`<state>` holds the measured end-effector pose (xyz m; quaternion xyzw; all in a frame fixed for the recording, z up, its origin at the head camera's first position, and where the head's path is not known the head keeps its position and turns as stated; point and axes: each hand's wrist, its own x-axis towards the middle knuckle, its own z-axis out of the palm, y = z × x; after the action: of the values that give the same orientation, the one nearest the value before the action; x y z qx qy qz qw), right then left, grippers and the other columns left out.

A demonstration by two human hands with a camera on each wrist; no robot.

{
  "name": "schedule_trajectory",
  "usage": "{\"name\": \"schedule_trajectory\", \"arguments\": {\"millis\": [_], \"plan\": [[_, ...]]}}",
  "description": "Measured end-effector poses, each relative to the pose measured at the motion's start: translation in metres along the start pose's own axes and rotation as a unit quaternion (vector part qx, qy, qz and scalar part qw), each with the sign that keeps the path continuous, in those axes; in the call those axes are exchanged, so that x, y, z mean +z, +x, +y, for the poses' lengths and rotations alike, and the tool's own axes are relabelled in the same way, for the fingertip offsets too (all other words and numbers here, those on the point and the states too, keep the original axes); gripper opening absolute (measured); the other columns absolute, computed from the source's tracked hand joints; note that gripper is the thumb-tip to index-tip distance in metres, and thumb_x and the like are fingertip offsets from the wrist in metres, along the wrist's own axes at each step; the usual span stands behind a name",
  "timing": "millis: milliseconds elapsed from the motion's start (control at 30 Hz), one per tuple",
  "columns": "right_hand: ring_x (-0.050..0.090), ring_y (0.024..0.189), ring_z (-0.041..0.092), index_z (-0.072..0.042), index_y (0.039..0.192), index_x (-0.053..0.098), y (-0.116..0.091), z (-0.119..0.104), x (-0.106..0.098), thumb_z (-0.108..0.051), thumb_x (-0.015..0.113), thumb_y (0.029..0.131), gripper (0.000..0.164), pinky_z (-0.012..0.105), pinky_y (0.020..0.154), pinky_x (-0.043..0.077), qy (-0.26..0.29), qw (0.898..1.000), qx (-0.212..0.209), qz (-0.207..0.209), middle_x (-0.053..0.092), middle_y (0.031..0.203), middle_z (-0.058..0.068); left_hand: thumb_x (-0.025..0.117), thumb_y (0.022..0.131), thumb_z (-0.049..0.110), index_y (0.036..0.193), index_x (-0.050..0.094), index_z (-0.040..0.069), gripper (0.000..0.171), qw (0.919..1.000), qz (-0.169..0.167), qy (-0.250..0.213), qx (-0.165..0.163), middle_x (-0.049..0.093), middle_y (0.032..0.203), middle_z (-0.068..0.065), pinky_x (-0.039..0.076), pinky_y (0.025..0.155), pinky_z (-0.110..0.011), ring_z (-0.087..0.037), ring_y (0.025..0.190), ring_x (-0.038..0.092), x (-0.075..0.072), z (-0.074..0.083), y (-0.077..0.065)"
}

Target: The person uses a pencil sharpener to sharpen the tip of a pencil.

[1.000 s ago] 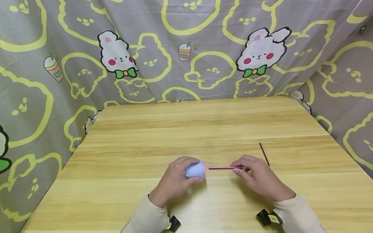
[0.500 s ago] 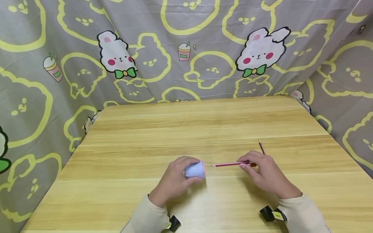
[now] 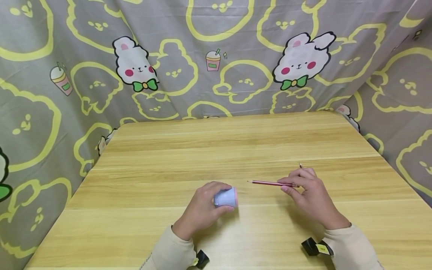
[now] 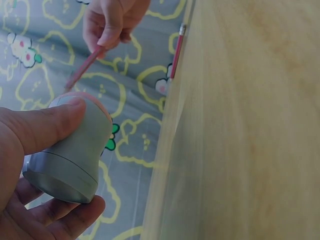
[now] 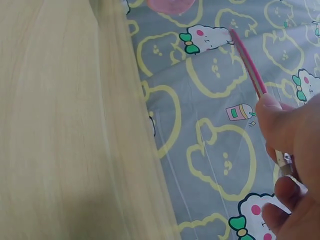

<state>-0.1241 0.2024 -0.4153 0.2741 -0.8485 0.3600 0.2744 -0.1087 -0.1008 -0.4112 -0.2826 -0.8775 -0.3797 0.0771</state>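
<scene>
A pale blue pencil sharpener (image 3: 225, 197) with a pink end lies sideways in my left hand (image 3: 204, 206), thumb on one side and fingers on the other. Its pink end faces right; the left wrist view shows its waisted body (image 4: 82, 135). To its right, my right hand (image 3: 312, 197) pinches a red pencil (image 3: 266, 183) near the back end. The pencil's pointed tip aims left, apart from the sharpener and slightly beyond it. Behind the right hand lies a second red pencil (image 3: 301, 165), mostly hidden in the head view; the left wrist view shows more of this pencil (image 4: 177, 52).
The wooden table (image 3: 216, 150) reaches back to a grey curtain (image 3: 189, 56) with yellow outlines and white rabbits. Black wrist devices (image 3: 312, 246) sit at both sleeves, near the table surface.
My right hand has drawn the pencil away from the sharpener's pink end, to the right and a little farther back. It now covers most of the second pencil. My left hand stays still.
</scene>
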Motion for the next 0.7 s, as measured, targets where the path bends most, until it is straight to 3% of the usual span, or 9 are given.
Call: {"name": "schedule_trajectory", "arguments": {"millis": [167,300,400,700], "plan": [[0.046,0.079,0.011,-0.010,0.086,0.076,0.0015,0.0001,-0.0014,0.014,0.080,0.062,0.034,0.017,0.100,0.030,0.013,1.000,-0.010,0.005,0.062,0.082,-0.008,0.085,0.074,0.018,0.114,0.066,0.009,0.046,1.0000,0.000,0.002,0.000,0.066,0.115,-0.004,0.053,0.075,-0.029,-0.018,0.100,0.061,0.0000,0.0002,-0.0001],[0.053,0.077,0.008,-0.007,0.087,0.076,0.0017,0.0003,-0.0022,0.015,0.081,0.063,0.033,0.013,0.083,0.041,0.010,1.000,0.002,0.011,0.065,0.083,-0.006,0.085,0.075,0.019,0.115,0.066,0.009,0.046,1.0000,-0.002,0.004,-0.002,0.066,0.115,-0.004,0.053,0.074,-0.029,-0.018,0.100,0.061,0.0001,0.0002,-0.0003],[0.057,0.073,0.006,-0.005,0.087,0.076,0.0016,0.0014,-0.0022,0.014,0.081,0.063,0.031,0.011,0.064,0.043,0.000,1.000,0.016,0.019,0.068,0.083,-0.003,0.085,0.075,0.019,0.115,0.065,0.009,0.046,1.0000,-0.002,0.005,-0.002,0.065,0.115,-0.004,0.053,0.074,-0.029,-0.019,0.100,0.061,0.0002,0.0001,-0.0004],[0.051,0.064,0.006,-0.003,0.097,0.074,0.0008,0.0025,-0.0015,0.008,0.079,0.073,0.027,0.012,0.058,0.040,-0.045,0.996,0.074,0.029,0.067,0.077,-0.003,0.085,0.075,0.018,0.115,0.065,0.009,0.046,1.0000,-0.002,0.003,-0.002,0.065,0.116,-0.004,0.053,0.075,-0.029,-0.019,0.101,0.061,0.0003,-0.0001,-0.0004]]}}
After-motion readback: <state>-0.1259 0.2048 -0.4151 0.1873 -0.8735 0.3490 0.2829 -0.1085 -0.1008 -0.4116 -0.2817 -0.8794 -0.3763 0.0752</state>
